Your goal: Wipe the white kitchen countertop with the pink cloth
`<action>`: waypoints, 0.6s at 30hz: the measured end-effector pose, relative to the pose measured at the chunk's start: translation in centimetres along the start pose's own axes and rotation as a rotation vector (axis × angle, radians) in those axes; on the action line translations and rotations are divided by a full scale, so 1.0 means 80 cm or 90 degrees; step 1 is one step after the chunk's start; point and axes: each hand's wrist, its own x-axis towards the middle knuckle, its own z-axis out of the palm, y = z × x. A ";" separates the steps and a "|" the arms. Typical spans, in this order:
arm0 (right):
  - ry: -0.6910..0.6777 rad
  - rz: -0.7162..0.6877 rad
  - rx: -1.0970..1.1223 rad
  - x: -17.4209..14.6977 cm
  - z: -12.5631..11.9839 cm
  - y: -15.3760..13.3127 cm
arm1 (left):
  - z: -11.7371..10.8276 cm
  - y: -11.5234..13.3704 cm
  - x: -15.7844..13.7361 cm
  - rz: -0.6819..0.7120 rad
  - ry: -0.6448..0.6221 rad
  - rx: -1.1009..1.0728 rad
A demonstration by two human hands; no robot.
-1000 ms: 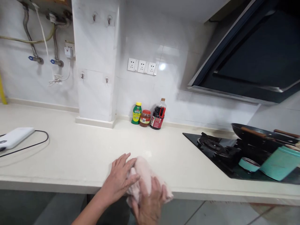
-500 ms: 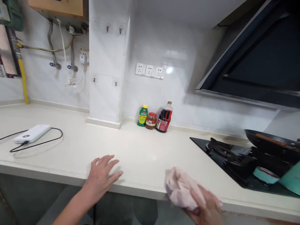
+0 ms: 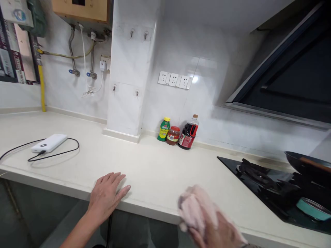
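Note:
A crumpled pale pink cloth is bunched in my right hand, at the front edge of the white countertop. Motion blurs that hand a little, and the cloth hides part of its fingers. My left hand rests at the counter's front edge, palm down, with its fingers stretched and the thumb apart. Nothing is in it. Between the two hands lies bare counter surface.
Against the back wall stand a green bottle, a red-lidded jar and a dark sauce bottle. A white power bank with a black cable lies left. On the right are a gas stove, a wok and a range hood.
My view has turned slightly left, so the surroundings shift right in the picture. My right hand and the cloth have moved a little; my left hand stays at the counter edge.

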 end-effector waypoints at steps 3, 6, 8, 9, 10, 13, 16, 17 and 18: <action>0.089 -0.130 0.061 0.020 -0.002 -0.122 | -0.001 -0.003 -0.002 0.013 -0.006 0.004; 0.145 -0.197 0.113 0.039 -0.005 -0.203 | -0.006 -0.006 -0.004 0.030 -0.015 -0.022; 0.140 -0.193 0.156 0.048 -0.006 -0.227 | -0.011 -0.007 -0.008 0.023 -0.010 -0.077; 0.124 -0.185 0.197 0.052 -0.007 -0.232 | -0.014 -0.007 -0.010 0.008 -0.002 -0.121; 0.095 -0.169 0.255 0.057 -0.010 -0.232 | -0.017 -0.005 -0.013 -0.017 0.010 -0.176; -0.094 -0.038 0.567 0.083 -0.037 -0.228 | -0.028 0.007 -0.025 -0.121 0.057 -0.353; -0.281 0.185 1.003 0.115 -0.082 -0.230 | -0.041 0.028 -0.036 -0.189 0.087 -0.441; -0.316 0.249 1.126 0.124 -0.093 -0.232 | -0.046 0.036 -0.038 -0.196 0.090 -0.450; -0.340 0.289 1.200 0.130 -0.099 -0.233 | -0.052 0.043 -0.038 -0.197 0.092 -0.455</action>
